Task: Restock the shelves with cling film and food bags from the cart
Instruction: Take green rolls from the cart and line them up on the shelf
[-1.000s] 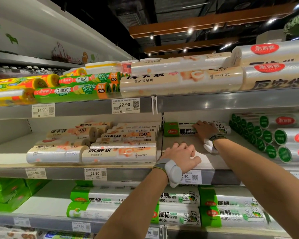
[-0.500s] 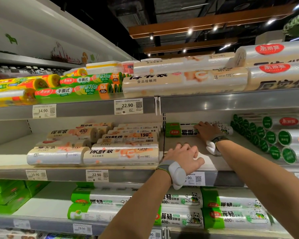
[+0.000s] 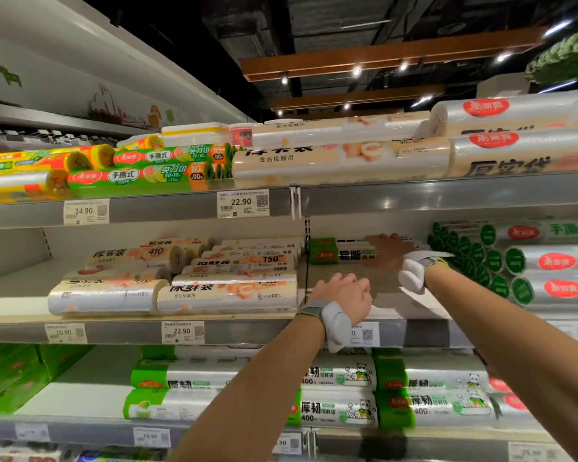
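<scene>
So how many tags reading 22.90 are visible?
2: upper 22.90 tag on the higher shelf edge, lower 22.90 tag on the middle shelf edge. Some others are blurred or covered.

Grey metal shelving point(image 3: 447, 196); dark ceiling point(image 3: 314, 21), wooden beams point(image 3: 381, 58), small spotlights point(image 3: 356, 71) lit

The left hand point(image 3: 342, 292) is held curled at centre frame, the right hand point(image 3: 385, 251) stretched palm-down just beyond it.

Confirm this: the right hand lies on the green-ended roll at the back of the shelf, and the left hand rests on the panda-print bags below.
Wrong on the left hand: the head view shows it resting, fingers curled, on the front of that same shelf. The right hand does lie on the green-ended roll at the back.
</scene>
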The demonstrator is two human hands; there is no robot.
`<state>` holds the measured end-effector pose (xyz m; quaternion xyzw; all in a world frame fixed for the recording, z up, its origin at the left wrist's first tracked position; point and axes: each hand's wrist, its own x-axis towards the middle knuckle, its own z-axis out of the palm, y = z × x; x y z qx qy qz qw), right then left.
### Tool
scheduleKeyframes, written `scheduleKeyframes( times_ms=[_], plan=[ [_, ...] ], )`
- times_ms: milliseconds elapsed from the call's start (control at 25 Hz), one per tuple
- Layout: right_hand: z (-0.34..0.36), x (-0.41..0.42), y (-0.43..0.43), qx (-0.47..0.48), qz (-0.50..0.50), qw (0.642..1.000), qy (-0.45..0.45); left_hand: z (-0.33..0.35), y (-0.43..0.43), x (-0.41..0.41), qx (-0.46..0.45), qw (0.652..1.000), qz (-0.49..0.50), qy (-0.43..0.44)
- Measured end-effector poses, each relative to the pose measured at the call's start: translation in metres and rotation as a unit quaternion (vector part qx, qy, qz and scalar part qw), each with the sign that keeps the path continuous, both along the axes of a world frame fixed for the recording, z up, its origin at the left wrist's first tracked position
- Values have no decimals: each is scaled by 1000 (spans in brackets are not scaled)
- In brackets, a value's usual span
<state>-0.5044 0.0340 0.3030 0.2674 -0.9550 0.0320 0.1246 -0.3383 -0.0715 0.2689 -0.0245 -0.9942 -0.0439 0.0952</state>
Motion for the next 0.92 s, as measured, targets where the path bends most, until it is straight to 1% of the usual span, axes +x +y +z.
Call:
scheduleKeyframes(
  times_ms=[80,120,200,240,320,400,480,520,640,760,800,840,920],
  plan=[
    [14,32,21,-64,24,995,-78,5,10,5,-2,999,28,33],
    [18,52,32,-108,24,989,-98,7,17,8,8,997,43,70],
    [19,87,54,-217,28,971,-101,12,35,17,64,985,48,153],
    [18,103,64,-268,42,959,-85,16,46,22,108,976,33,187],
    [11,128,89,-342,65,936,-42,24,72,29,232,948,-12,217],
    [2,151,123,-445,54,893,-48,32,107,37,355,909,-52,213],
    [-11,174,165,-515,15,854,-79,29,143,39,416,887,-77,185],
    [-20,185,184,-524,-1,847,-92,24,161,41,430,884,-87,164],
    [-57,206,248,-507,-53,854,-107,-6,218,40,454,879,-111,89],
    [-106,229,315,-477,-133,855,-154,-57,284,44,440,887,-137,-1],
    [-126,239,343,-469,-165,849,-177,-76,310,48,433,888,-152,-43],
    [-141,250,367,-457,-192,844,-202,-91,331,54,429,884,-165,-83],
    [-177,277,421,-426,-245,833,-255,-120,378,69,426,864,-195,-184]
  ],
)
